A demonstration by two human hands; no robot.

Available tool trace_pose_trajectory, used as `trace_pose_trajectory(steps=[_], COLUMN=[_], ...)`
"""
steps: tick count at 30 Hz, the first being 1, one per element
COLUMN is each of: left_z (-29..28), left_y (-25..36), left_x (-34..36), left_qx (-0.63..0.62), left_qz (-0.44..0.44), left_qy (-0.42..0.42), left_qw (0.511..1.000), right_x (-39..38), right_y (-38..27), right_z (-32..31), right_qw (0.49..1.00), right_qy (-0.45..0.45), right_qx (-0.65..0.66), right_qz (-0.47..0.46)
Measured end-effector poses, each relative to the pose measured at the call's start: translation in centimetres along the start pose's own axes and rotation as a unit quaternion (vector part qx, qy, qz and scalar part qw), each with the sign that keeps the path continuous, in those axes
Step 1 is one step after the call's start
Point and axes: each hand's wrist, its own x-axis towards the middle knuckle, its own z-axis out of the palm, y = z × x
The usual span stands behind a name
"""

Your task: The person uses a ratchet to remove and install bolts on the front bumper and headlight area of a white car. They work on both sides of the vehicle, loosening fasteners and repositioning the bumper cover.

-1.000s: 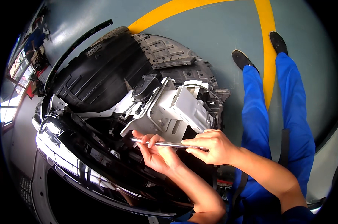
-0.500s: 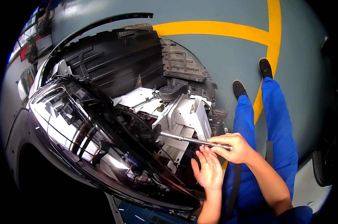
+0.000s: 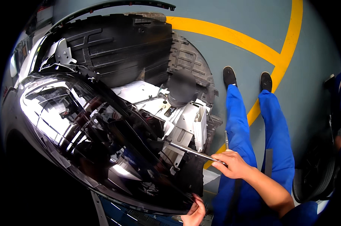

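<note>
Lower right: your right hand clamps a long driver, tip in the headlamp housing; left hand steadies the lens edge, fingers curled on it.

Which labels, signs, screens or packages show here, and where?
No packages, labels or screens to make out.
Floor marking: yellow painted lines on the grey floor, upper right, one curved, one running down beside the blue trouser legs; they meet near the black shoes.
</note>
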Motion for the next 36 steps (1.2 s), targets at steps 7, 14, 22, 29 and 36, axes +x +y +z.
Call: trace_pose_trajectory(steps=[7,14,22,29,36], left_z=[4.6,10.8,13.3,13.6,13.6], left_y=[-0.2,-6.3,-7.2,-7.4,-7.4], left_x=[-1.8,-5.0,-4.9,-5.4,-5.7], left_qx=[-0.112,-0.156,-0.167,-0.163,-0.146], left_qz=[-0.022,-0.087,-0.053,-0.043,-0.036], left_qy=[0.272,0.317,0.350,0.353,0.353], left_qw=[0.956,0.931,0.920,0.920,0.924], right_x=[2.1,4.2,7.2,8.6,9.5], right_y=[-0.8,-1.9,-3.6,-4.3,-2.4], right_z=[-0.1,0.4,1.5,1.1,0.1], right_qw=[0.993,0.987,0.983,0.987,0.989], right_qy=[-0.061,-0.078,-0.104,-0.108,-0.113], right_qx=[-0.091,-0.119,-0.025,-0.061,-0.083], right_qz=[0.040,0.081,0.148,0.098,0.047])
